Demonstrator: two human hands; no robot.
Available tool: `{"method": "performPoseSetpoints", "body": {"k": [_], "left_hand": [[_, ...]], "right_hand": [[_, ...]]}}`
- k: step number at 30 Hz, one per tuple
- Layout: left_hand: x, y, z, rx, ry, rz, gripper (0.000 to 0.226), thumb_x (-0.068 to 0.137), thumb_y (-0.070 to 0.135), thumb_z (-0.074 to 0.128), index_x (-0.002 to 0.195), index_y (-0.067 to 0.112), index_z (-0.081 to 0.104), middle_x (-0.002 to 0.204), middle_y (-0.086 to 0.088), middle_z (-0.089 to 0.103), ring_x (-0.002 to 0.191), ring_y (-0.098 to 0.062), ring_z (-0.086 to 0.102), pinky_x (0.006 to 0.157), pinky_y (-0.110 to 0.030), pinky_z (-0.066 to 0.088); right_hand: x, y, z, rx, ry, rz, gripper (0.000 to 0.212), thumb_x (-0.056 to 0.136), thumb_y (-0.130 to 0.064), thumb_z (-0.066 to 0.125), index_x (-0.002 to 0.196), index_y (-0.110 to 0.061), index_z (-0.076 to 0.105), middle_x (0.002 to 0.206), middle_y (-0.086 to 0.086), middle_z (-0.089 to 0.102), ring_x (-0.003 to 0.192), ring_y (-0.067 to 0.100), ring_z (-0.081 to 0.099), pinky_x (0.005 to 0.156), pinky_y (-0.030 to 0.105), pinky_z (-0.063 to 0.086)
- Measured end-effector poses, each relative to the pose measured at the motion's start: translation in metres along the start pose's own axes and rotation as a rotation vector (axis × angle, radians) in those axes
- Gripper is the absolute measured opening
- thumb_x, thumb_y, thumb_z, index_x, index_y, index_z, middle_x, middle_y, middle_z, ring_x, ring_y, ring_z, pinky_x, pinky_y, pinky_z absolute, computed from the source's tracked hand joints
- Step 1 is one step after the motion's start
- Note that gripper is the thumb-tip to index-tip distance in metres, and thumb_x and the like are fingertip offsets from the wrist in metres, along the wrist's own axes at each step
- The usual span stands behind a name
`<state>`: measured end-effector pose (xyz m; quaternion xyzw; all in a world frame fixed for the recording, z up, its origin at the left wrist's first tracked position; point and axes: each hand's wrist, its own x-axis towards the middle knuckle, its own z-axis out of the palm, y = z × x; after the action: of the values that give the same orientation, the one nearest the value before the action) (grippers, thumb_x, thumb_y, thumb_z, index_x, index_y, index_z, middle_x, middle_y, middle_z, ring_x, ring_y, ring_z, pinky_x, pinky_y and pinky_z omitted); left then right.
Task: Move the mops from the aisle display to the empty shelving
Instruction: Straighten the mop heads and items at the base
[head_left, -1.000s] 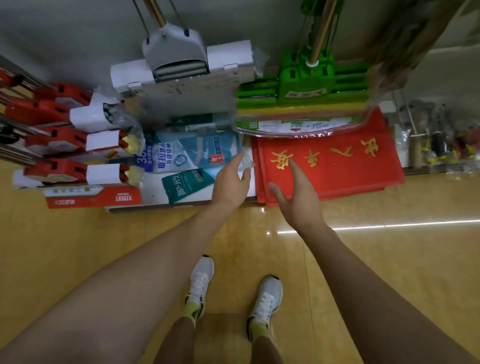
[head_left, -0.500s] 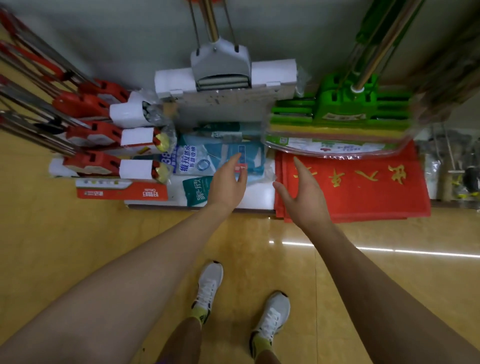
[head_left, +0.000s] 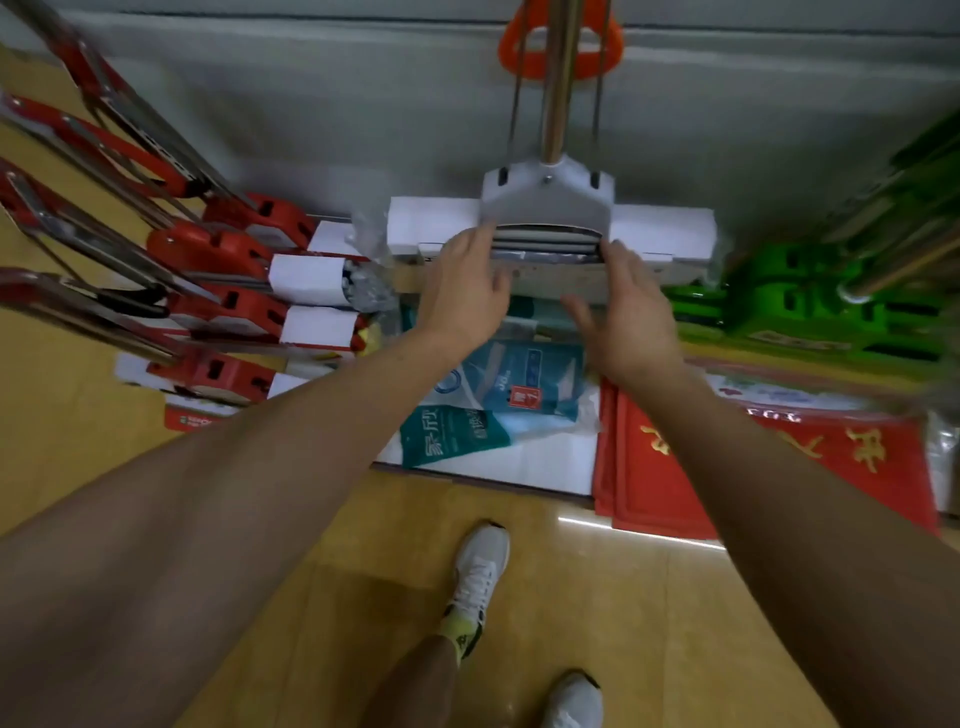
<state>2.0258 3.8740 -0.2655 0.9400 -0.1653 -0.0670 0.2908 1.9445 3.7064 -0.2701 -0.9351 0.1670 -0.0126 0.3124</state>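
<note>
A grey sponge mop (head_left: 548, 205) with a white head, steel pole and orange pull handle stands upright against the grey wall. My left hand (head_left: 464, 283) is at the left end of its grey squeezer, fingers spread and touching it. My right hand (head_left: 626, 306) is at the right end, fingers apart at the squeezer's lower edge. Neither hand is closed around the mop. Several red mops (head_left: 228, 249) lean at the left, and green mops (head_left: 810, 306) stand at the right.
Blue and teal refill packs (head_left: 498, 395) lie on a low white base (head_left: 498, 465) below my hands. Red doormats (head_left: 769, 467) with gold characters lie at the right. The floor (head_left: 623, 597) is yellow tile, with my shoes beneath.
Both hands have reached forward and up from above the refill packs to the two ends of the grey mop's squeezer. The view has moved closer to the display.
</note>
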Motion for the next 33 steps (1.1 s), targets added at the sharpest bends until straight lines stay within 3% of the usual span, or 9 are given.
{"method": "performPoseSetpoints", "body": {"k": [3,6,8,14,17,22,25,29,33], "left_hand": [[0.019,-0.016,-0.005,0.019,0.028,0.031,0.028,0.093,0.006,0.058,0.121,0.008,0.059,0.127,-0.011,0.060,0.121,-0.026,0.052,0.101,-0.043,0.046],[0.031,-0.028,-0.012,0.036,0.047,0.057,0.015,0.093,0.006,0.057,0.108,0.010,0.057,0.114,-0.008,0.060,0.109,-0.024,0.053,0.090,-0.041,0.047],[0.035,-0.033,-0.015,0.025,0.044,0.021,0.019,0.094,0.007,0.059,0.112,0.008,0.053,0.115,-0.010,0.058,0.110,-0.025,0.051,0.090,-0.043,0.047],[0.043,-0.040,-0.015,0.210,-0.133,0.087,0.055,0.098,0.015,0.057,0.150,0.012,0.040,0.157,-0.012,0.035,0.144,-0.030,0.030,0.119,-0.044,0.030],[0.050,-0.040,-0.016,0.233,-0.181,0.100,0.066,0.098,0.015,0.059,0.157,0.011,0.028,0.167,-0.011,0.019,0.154,-0.029,0.015,0.126,-0.043,0.019],[0.045,-0.037,-0.009,0.296,-0.127,0.099,0.067,0.095,0.018,0.062,0.154,0.009,0.031,0.165,-0.013,0.023,0.152,-0.031,0.020,0.125,-0.040,0.019],[0.040,-0.038,-0.008,0.333,-0.116,0.099,0.069,0.094,0.023,0.064,0.154,0.009,0.031,0.162,-0.014,0.027,0.149,-0.031,0.024,0.124,-0.039,0.021],[0.045,-0.039,-0.014,0.353,-0.106,0.079,0.065,0.094,0.026,0.063,0.151,0.010,0.035,0.154,-0.013,0.035,0.143,-0.031,0.031,0.118,-0.043,0.030],[0.039,-0.046,-0.019,0.361,-0.140,0.056,0.072,0.095,0.024,0.062,0.156,0.009,0.026,0.162,-0.014,0.025,0.151,-0.031,0.021,0.123,-0.043,0.025]], "right_hand": [[0.028,-0.008,0.004,-0.033,0.070,-0.009,0.050,0.092,-0.035,0.065,0.136,-0.021,0.046,0.134,0.003,0.053,0.125,0.022,0.051,0.108,0.047,0.045],[0.043,-0.009,0.007,-0.093,0.114,0.021,0.045,0.091,-0.032,0.066,0.128,-0.016,0.047,0.129,0.007,0.053,0.121,0.026,0.050,0.106,0.047,0.044],[0.043,-0.009,0.009,-0.123,0.094,0.029,0.056,0.091,-0.030,0.066,0.137,-0.011,0.041,0.139,0.011,0.049,0.130,0.029,0.046,0.111,0.048,0.040],[0.013,-0.019,0.019,-0.198,0.063,0.074,0.077,0.096,-0.028,0.056,0.157,-0.005,0.015,0.163,0.014,0.025,0.152,0.029,0.020,0.126,0.045,0.008],[0.004,-0.024,0.024,-0.234,0.039,0.102,0.080,0.096,-0.033,0.054,0.157,-0.005,0.012,0.166,0.013,0.018,0.154,0.027,0.014,0.126,0.044,0.005],[0.006,-0.018,0.020,-0.212,0.025,0.100,0.084,0.094,-0.030,0.060,0.158,-0.007,0.009,0.167,0.010,0.016,0.155,0.025,0.010,0.126,0.042,0.002],[0.010,-0.016,0.016,-0.124,-0.003,0.108,0.087,0.093,-0.024,0.065,0.159,-0.009,0.010,0.166,0.011,0.018,0.154,0.029,0.014,0.126,0.043,0.005],[0.019,-0.007,0.020,-0.026,-0.034,0.081,0.090,0.086,-0.019,0.073,0.156,-0.017,0.017,0.160,0.008,0.030,0.147,0.030,0.029,0.120,0.051,0.029],[0.020,-0.006,0.023,0.033,-0.050,0.065,0.089,0.083,-0.019,0.075,0.154,-0.020,0.020,0.156,0.007,0.034,0.145,0.027,0.034,0.116,0.052,0.036]]}}
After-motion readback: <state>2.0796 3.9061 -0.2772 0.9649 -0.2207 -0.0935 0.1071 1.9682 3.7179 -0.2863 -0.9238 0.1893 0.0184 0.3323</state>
